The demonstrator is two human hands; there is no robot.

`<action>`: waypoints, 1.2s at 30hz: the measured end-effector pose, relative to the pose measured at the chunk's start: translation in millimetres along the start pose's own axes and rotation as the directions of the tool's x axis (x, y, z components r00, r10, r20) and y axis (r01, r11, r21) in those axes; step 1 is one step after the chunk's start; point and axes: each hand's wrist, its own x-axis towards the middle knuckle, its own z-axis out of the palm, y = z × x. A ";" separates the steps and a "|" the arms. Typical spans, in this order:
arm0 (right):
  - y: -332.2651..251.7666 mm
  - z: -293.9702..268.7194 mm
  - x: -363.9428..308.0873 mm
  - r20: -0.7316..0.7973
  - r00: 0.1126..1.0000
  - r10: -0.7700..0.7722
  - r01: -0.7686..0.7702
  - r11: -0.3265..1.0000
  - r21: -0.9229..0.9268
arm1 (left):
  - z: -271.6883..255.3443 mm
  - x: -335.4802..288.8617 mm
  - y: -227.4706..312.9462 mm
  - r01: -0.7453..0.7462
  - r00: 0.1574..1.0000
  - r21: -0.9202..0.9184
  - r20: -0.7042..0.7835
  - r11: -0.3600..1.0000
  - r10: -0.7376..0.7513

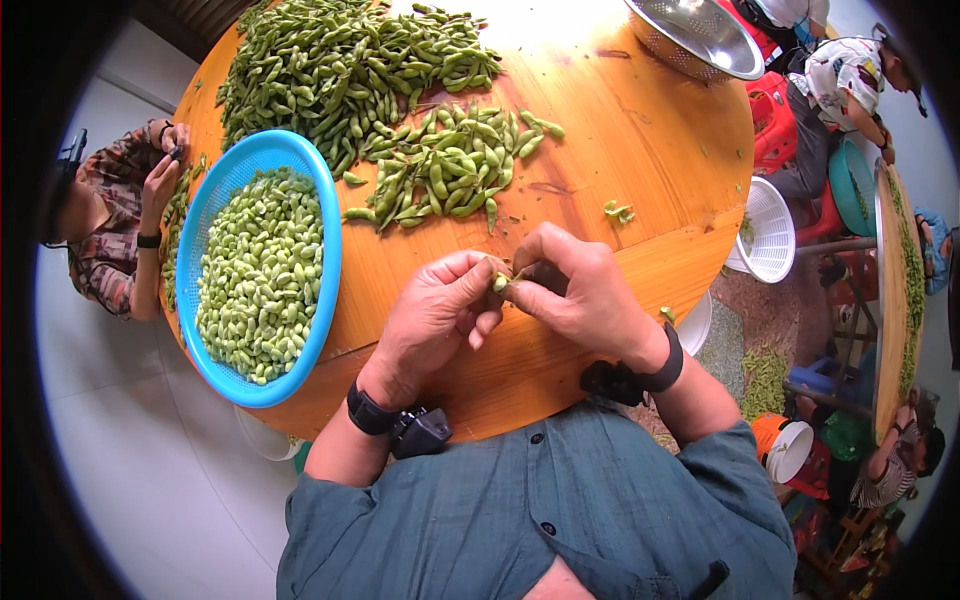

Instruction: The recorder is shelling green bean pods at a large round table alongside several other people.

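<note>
Over the near part of a round wooden table (610,150), my two hands meet at one green soybean pod (500,281). My left hand (435,305) pinches its left side between thumb and forefinger, where a pale green bean shows. Closed on the other end of the pod is my right hand (572,285), whose fingers partly hide it. Just beyond my hands lies a small pile of unshelled pods (455,170), and a much larger heap of pods (310,70) spreads behind it. To the left, a blue plastic basket (333,230) holds many shelled beans (260,270).
A metal colander (700,40) stands at the table's far right edge. Some empty-looking pod shells (620,211) lie right of my hands. A person (125,215) sits at the left. A white basket (770,232), red chairs and other people are on the right.
</note>
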 end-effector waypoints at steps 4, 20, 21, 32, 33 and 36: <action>1.4 3.2 -1.6 -0.074 0.994 -0.075 0.074 0.997 -0.017 | -1.8 2.2 1.1 0.074 0.997 -0.053 0.038 0.996 -0.072; 3.3 -5.3 1.6 0.136 0.967 0.216 -0.236 0.960 0.153 | 14.4 -22.8 10.4 -0.089 0.986 0.607 -0.059 0.789 0.157; 4.3 -7.2 2.6 0.122 0.968 0.217 -0.234 0.961 0.149 | 17.7 -26.9 13.5 -0.092 0.980 0.685 -0.068 0.722 0.189; 27.4 -82.1 2.0 -0.250 0.966 -0.068 -0.145 0.657 -0.740 | -11.8 -98.2 60.0 0.299 0.434 0.875 0.231 -0.381 0.871; 26.4 -83.0 0.3 -0.284 0.954 -0.102 -0.163 0.618 -0.769 | -11.7 -96.3 60.4 0.332 0.428 0.855 0.239 -0.398 0.872; 22.6 -74.2 -5.4 -0.228 0.959 -0.166 -0.091 0.585 -0.806 | 1.5 -80.1 56.7 0.284 0.410 0.866 0.279 -0.412 0.868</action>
